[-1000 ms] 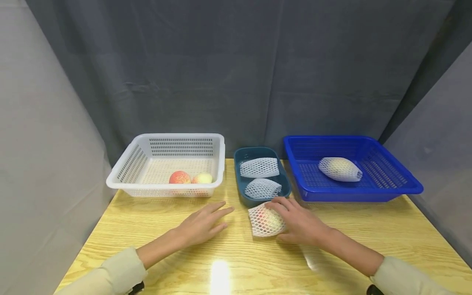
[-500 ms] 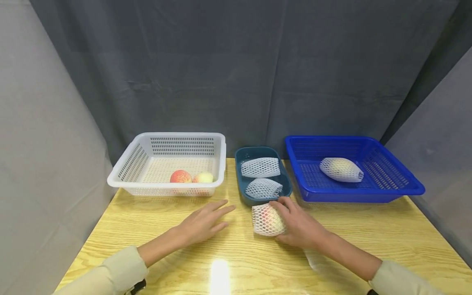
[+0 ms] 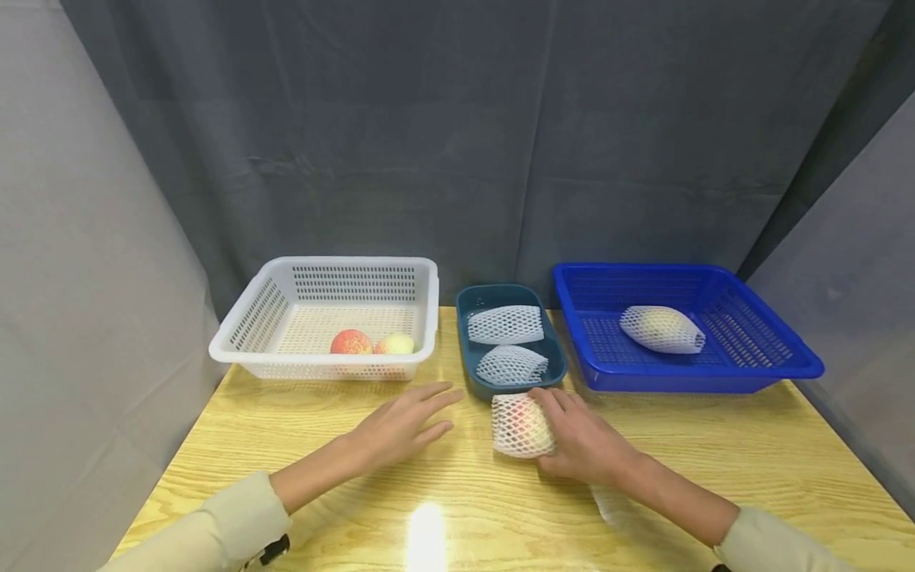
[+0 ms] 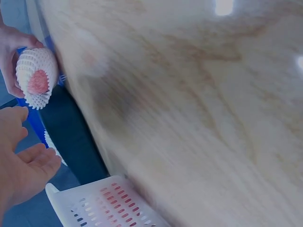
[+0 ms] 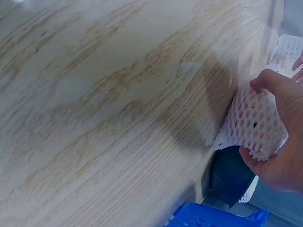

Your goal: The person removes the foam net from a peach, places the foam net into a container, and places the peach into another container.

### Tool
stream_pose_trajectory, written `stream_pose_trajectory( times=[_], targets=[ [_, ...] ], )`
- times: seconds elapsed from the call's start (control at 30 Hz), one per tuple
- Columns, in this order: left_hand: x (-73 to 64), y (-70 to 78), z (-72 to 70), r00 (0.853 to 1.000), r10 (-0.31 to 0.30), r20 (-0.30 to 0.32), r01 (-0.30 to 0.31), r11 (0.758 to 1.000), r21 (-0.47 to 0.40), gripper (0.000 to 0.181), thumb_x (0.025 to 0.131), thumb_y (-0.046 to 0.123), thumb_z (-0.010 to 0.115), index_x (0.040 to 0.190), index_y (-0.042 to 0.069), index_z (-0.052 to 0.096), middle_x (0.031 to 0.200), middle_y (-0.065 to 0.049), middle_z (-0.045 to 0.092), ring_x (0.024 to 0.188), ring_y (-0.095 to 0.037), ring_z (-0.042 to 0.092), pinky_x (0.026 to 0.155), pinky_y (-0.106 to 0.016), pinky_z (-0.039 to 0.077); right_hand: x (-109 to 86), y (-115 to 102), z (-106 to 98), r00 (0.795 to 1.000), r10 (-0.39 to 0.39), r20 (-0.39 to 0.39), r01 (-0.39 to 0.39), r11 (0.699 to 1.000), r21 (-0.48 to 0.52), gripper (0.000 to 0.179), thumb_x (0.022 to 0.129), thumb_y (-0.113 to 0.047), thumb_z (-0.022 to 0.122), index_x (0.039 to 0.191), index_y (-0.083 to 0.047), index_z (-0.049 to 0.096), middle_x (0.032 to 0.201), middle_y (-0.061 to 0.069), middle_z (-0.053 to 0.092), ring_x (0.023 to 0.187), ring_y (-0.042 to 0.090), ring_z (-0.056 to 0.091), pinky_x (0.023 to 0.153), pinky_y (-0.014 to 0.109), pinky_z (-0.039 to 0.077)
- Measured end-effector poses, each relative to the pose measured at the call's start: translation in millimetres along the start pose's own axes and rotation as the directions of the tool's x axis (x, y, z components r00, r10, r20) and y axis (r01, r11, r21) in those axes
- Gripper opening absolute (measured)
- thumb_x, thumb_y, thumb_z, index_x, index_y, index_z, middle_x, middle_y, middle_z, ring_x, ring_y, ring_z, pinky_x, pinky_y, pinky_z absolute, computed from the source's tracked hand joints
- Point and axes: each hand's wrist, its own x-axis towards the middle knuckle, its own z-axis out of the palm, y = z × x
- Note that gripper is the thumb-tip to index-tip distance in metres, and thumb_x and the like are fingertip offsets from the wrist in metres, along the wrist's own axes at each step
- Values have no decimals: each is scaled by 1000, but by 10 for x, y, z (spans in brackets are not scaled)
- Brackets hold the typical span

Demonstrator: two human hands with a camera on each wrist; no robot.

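My right hand point(image 3: 588, 441) grips a red-and-yellow apple in a white foam net sleeve point(image 3: 520, 429), just in front of the small teal bin point(image 3: 468, 369). Fingers and thumb curl round its right side, while the sleeve's left end hangs free. Seen from the right wrist, the mesh point(image 5: 251, 120) covers the fruit, with red showing through. To the left, my left hand point(image 3: 402, 425) hovers over the table with fingers spread and relaxed, apart from the apple. The left wrist view shows the red fruit point(image 4: 39, 81) through the sleeve's open end.
Two white foam net sleeves point(image 3: 506, 324) lie in the teal bin. At left, a white basket point(image 3: 322, 372) holds a red apple point(image 3: 351, 342) and a yellowish one point(image 3: 395, 344). A blue basket point(image 3: 686, 377) at right contains one netted fruit point(image 3: 661, 329). Behind hangs a grey curtain point(image 3: 400, 143).
The netted apple in my right hand has shifted slightly right and turned, its sleeve end now squarer to the left. My left hand has drifted slightly rightward. The baskets' contents are unchanged.
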Motion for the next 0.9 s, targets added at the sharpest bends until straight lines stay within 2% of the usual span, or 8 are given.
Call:
stream_pose_trajectory(
  times=[0.13,0.27,0.5,0.67,0.9],
  targets=[
    [37,28,-48,1000,8,-17,-8,1000,-18,47,102,25,61,146,13,52,147,-16,49,132,-33,49,102,-46,46,-16,-9,-28,999,32,-1,-32,999,29,90,58,-22,87,137,-6,47,124,14,58,112,32,56,90,47,52],
    [81,27,-85,997,50,-57,-50,999,-11,48,100,22,64,145,12,53,145,-14,51,130,-31,51,102,-42,47,-21,-14,-70,998,67,3,-67,996,51,91,59,-23,87,138,-9,45,125,14,57,109,32,56,86,46,53],
    [144,39,-148,985,119,-126,-120,993,6,46,97,18,68,141,9,57,139,-16,56,126,-30,55,100,-41,49,4,-17,-149,999,48,-22,-47,998,48,91,60,-24,88,138,-9,45,121,14,58,102,30,57,83,44,54],
    [179,71,-182,978,146,-147,-144,989,19,43,97,17,69,138,9,59,136,-15,59,124,-28,56,99,-38,49,32,-25,-226,998,48,-35,-46,997,56,91,60,-23,89,138,-8,44,123,15,57,106,32,56,84,47,54],
    [220,104,-209,961,192,-197,-189,981,33,39,95,13,70,133,8,63,133,-11,61,124,-24,57,102,-34,47,80,-47,-351,998,51,-47,-48,997,67,92,61,-23,88,139,-7,43,127,19,56,110,35,56,85,48,54]
  ],
)
